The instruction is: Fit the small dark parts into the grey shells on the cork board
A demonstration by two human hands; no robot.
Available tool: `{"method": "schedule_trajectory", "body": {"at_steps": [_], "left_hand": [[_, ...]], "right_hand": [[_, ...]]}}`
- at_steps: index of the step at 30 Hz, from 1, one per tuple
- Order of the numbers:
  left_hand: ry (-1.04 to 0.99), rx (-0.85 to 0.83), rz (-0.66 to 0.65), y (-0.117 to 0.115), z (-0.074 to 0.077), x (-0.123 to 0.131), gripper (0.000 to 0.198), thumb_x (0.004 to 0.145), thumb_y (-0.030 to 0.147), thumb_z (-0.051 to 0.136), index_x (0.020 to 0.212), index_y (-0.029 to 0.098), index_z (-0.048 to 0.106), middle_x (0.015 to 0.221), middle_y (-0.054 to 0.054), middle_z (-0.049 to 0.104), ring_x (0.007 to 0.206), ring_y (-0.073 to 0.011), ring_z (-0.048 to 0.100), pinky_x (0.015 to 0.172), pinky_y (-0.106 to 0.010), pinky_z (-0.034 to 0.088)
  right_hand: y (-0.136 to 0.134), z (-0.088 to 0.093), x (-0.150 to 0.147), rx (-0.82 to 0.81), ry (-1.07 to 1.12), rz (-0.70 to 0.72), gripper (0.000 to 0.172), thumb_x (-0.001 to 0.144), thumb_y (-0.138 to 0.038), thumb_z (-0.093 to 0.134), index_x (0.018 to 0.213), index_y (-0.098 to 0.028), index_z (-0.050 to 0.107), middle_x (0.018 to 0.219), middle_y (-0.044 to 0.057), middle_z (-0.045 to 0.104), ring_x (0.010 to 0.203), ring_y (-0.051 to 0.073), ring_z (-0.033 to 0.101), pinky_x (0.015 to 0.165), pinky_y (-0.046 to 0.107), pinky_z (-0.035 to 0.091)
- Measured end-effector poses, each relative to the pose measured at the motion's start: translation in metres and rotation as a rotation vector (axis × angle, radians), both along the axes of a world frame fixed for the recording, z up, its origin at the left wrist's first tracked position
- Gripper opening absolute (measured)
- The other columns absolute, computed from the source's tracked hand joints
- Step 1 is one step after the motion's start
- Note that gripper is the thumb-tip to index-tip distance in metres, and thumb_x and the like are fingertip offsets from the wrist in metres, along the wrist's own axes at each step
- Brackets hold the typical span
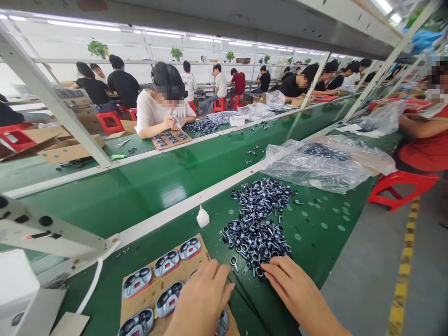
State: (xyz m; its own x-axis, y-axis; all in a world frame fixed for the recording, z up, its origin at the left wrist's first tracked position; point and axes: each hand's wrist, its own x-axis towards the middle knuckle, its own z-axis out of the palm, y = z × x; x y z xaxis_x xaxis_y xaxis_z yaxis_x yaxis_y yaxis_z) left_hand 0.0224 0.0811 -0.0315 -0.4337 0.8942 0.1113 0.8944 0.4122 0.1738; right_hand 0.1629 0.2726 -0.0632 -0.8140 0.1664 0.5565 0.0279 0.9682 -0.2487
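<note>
Metal parts (pixel 257 219) lie heaped on our green bench (pixel 315 242), just ahead of both our hands.
From the head view, our right hand (pixel 297 291) rests flat, fingers loosely spread and holding nothing, its fingertips touching the heap's near edge; our left hand (pixel 203 298) lies open and empty on a cardboard sheet (pixel 150 294) carrying grey shells (pixel 167 262), with a small white bottle (pixel 202 217) beyond.

A white glue bottle (pixel 202 217) stands by the rail, plastic bags (pixel 322 161) beyond
</note>
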Motion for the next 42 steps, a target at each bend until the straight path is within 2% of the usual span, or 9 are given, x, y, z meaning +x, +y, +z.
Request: {"method": "schedule_trajectory", "body": {"at_steps": [5, 12, 15, 18, 22, 28, 34, 39, 42], "left_hand": [[0.079, -0.124, 0.011, 0.044, -0.020, -0.002, 0.028, 0.075, 0.014, 0.070, 0.103, 0.015, 0.064, 0.091, -0.008, 0.065, 0.086, -0.0264, 0.066, 0.070, -0.038, 0.059], [0.069, -0.138, -0.060, 0.044, -0.027, -0.014, 0.020, 0.082, 0.003, 0.052, 0.080, 0.018, 0.066, 0.084, -0.004, 0.064, 0.075, -0.0200, 0.068, 0.060, -0.030, 0.058], [0.054, -0.041, -0.076, 0.039, -0.022, -0.020, 0.033, 0.085, 0.001, 0.046, 0.108, 0.017, 0.062, 0.092, -0.005, 0.062, 0.079, -0.0158, 0.068, 0.064, -0.024, 0.058], [0.075, 0.111, -0.021, 0.021, -0.004, -0.031, 0.041, 0.094, 0.012, 0.038, 0.134, 0.014, 0.041, 0.103, -0.008, 0.059, 0.088, -0.0138, 0.068, 0.070, -0.021, 0.057], [0.082, 0.279, 0.118, -0.029, 0.027, -0.050, 0.027, 0.098, 0.034, 0.035, 0.115, 0.026, 0.055, 0.102, -0.003, 0.062, 0.093, -0.0115, 0.067, 0.082, -0.021, 0.055], [-0.302, 0.235, 0.722, -0.114, 0.037, -0.073, 0.047, 0.076, 0.070, 0.045, 0.092, 0.030, 0.064, 0.091, 0.004, 0.075, 0.060, -0.0125, 0.070, 0.054, -0.017, 0.055], [-0.235, 0.203, 0.628, -0.142, 0.005, -0.067, 0.026, 0.096, 0.047, 0.029, 0.097, 0.026, 0.043, 0.103, -0.002, 0.074, 0.075, -0.0141, 0.073, 0.056, -0.020, 0.056], [0.011, 0.141, 0.480, -0.135, -0.011, -0.069, 0.035, 0.094, 0.049, 0.036, 0.091, 0.023, 0.060, 0.097, -0.003, 0.073, 0.089, -0.0238, 0.069, 0.076, -0.038, 0.056], [0.111, 0.088, 0.425, -0.131, -0.013, -0.074, 0.027, 0.094, 0.037, 0.043, 0.081, 0.025, 0.063, 0.078, 0.001, 0.070, 0.074, -0.0226, 0.066, 0.066, -0.039, 0.054]], "right_hand": [[-0.009, 0.001, -0.004, -0.042, -0.056, 0.015, 0.031, 0.099, -0.026, 0.033, 0.096, -0.022, 0.063, 0.085, 0.003, 0.059, 0.073, 0.012, 0.055, 0.065, 0.024, 0.046], [-0.011, 0.006, -0.018, 0.065, -0.034, 0.057, 0.024, 0.094, -0.015, 0.040, 0.100, -0.021, 0.062, 0.095, 0.005, 0.060, 0.084, 0.015, 0.053, 0.070, 0.027, 0.041], [-0.014, 0.002, -0.026, 0.151, -0.090, 0.100, 0.016, 0.090, -0.012, 0.049, 0.098, -0.020, 0.061, 0.092, 0.003, 0.059, 0.082, 0.015, 0.052, 0.070, 0.028, 0.039], [-0.017, -0.005, -0.032, 0.227, -0.119, 0.120, 0.014, 0.079, -0.012, 0.065, 0.089, -0.018, 0.058, 0.081, 0.000, 0.057, 0.072, 0.014, 0.049, 0.064, 0.028, 0.035], [-0.022, -0.012, -0.040, 0.274, -0.105, 0.123, 0.023, 0.068, -0.008, 0.071, 0.075, -0.018, 0.052, 0.073, 0.000, 0.054, 0.066, 0.015, 0.047, 0.062, 0.028, 0.032], [-0.029, -0.008, -0.053, 0.281, -0.049, 0.188, 0.022, 0.075, -0.001, 0.057, 0.065, -0.019, 0.048, 0.064, 0.000, 0.052, 0.058, 0.015, 0.046, 0.057, 0.029, 0.030], [-0.040, 0.018, -0.068, 0.156, -0.049, 0.331, 0.032, 0.090, -0.001, 0.036, 0.098, -0.019, 0.061, 0.082, -0.002, 0.066, 0.073, 0.010, 0.059, 0.068, 0.022, 0.044], [-0.072, 0.030, -0.118, -0.177, -0.134, 0.508, 0.021, 0.094, -0.016, 0.048, 0.097, -0.023, 0.068, 0.089, -0.004, 0.071, 0.082, 0.011, 0.059, 0.072, 0.023, 0.046], [-0.095, 0.016, -0.160, -0.199, -0.196, 0.535, 0.015, 0.089, -0.018, 0.059, 0.088, -0.024, 0.072, 0.087, -0.006, 0.072, 0.078, 0.008, 0.060, 0.071, 0.018, 0.048]]}}
